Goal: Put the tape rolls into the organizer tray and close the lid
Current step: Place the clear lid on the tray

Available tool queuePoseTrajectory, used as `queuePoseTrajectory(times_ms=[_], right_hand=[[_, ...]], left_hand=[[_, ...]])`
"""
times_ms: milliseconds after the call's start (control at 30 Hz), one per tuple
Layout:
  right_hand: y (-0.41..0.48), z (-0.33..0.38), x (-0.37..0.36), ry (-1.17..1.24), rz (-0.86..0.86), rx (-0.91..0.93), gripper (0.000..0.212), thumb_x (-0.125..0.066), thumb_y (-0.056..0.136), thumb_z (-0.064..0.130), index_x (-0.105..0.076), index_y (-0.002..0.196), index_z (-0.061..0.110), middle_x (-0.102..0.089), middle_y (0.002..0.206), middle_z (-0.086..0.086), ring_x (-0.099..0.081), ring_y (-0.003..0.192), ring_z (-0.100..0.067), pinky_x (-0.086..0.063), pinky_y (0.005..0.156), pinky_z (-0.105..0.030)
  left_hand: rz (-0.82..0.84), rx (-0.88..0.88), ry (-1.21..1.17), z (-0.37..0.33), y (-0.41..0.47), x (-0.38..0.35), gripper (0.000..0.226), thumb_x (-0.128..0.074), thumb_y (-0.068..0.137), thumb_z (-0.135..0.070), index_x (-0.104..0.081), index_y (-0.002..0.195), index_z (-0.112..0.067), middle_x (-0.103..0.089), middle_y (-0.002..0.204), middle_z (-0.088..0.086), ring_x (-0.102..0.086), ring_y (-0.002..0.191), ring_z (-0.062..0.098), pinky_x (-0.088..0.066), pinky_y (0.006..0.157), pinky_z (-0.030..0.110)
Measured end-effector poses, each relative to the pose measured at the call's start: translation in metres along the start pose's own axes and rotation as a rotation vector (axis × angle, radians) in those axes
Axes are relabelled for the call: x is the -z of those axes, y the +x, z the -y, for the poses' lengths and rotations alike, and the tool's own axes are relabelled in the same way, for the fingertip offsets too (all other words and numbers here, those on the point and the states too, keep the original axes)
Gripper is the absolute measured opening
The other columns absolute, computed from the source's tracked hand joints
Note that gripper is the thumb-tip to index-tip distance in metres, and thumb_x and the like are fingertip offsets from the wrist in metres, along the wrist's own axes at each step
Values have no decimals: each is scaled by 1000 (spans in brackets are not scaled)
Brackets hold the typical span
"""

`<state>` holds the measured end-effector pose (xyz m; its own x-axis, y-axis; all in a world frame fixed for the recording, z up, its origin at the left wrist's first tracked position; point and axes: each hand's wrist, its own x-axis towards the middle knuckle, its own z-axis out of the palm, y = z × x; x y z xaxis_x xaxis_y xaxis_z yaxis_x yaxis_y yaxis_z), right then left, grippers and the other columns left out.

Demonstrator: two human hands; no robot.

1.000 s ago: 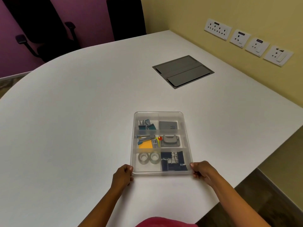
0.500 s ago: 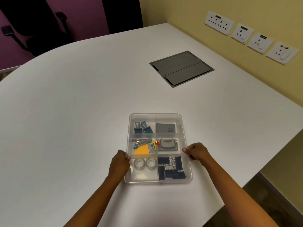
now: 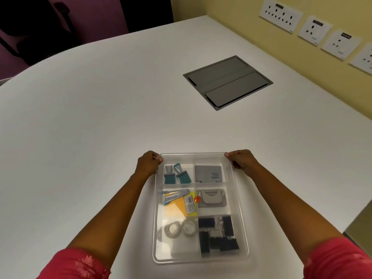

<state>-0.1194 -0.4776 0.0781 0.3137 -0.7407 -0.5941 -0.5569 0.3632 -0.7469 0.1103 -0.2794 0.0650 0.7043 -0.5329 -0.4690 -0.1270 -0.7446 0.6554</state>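
Observation:
A clear organizer tray [image 3: 240,208] lies on the white table close to me. A translucent lid [image 3: 193,158] appears to sit over it. Two clear tape rolls [image 3: 172,229] [image 3: 189,227] lie side by side in the near left compartment. The other compartments hold binder clips, a stapler, sticky notes and a grey card. My left hand [image 3: 148,163] grips the tray's far left corner. The far right corner is held by my right hand [image 3: 240,159]. Both hands have curled fingers pressing on the rim.
A grey cable hatch [image 3: 227,82] is set into the table [image 3: 90,117] beyond the tray. Wall sockets [image 3: 280,14] line the yellow wall at right. A dark chair [image 3: 40,27] stands at the far left. The table's edge [image 3: 346,218] runs close on the right.
Both hands have slid along the tray's sides from the near corners to the far corners. The tray now appears closer to me.

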Motion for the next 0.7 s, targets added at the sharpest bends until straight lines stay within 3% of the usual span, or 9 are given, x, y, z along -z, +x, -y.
queuePoseTrajectory(times_ms=[100,167,333,433,567,700], right_hand=[[15,6,0,-22,50,-24,16,-75,80,11,-64,81,-1,-59,86,-18,-53,73,-25,-46,71,-35],[24,8,2,-71,66,-71,22,-76,79,13,-63,87,-4,-59,79,-16,-53,68,-24,-47,69,-35],[33,13,2,-149,104,-182,27,-73,82,16,-56,71,-1,-53,64,-12,-47,57,-20,-43,57,-30],[35,17,0,-170,108,-217,32,-70,86,16,-51,65,0,-50,62,-12,-45,55,-21,-43,58,-30],[37,20,-3,-193,105,-245,33,-67,88,16,-47,66,1,-46,63,-12,-43,57,-21,-43,70,-33],[32,17,-6,-155,98,-211,29,-65,89,15,-49,72,-1,-47,66,-11,-44,59,-21,-44,66,-34]], left_hand=[[61,26,-47,-7,16,4,27,-59,90,-16,-60,109,3,-61,116,23,-57,90,28,-52,82,36],[132,90,-99,-9,25,8,30,-61,88,-15,-60,109,7,-61,115,25,-56,90,28,-51,85,37],[242,208,-118,-14,34,14,22,-62,87,-16,-56,95,3,-56,99,20,-54,89,29,-50,91,39],[260,243,-114,-15,36,13,23,-61,88,-17,-53,96,4,-55,100,19,-54,89,29,-49,94,39],[291,284,-135,-15,37,13,23,-59,89,-16,-52,97,4,-52,99,19,-51,89,28,-49,94,38],[251,259,-144,-13,33,13,22,-60,88,-18,-53,94,3,-54,98,19,-53,87,28,-50,92,38]])
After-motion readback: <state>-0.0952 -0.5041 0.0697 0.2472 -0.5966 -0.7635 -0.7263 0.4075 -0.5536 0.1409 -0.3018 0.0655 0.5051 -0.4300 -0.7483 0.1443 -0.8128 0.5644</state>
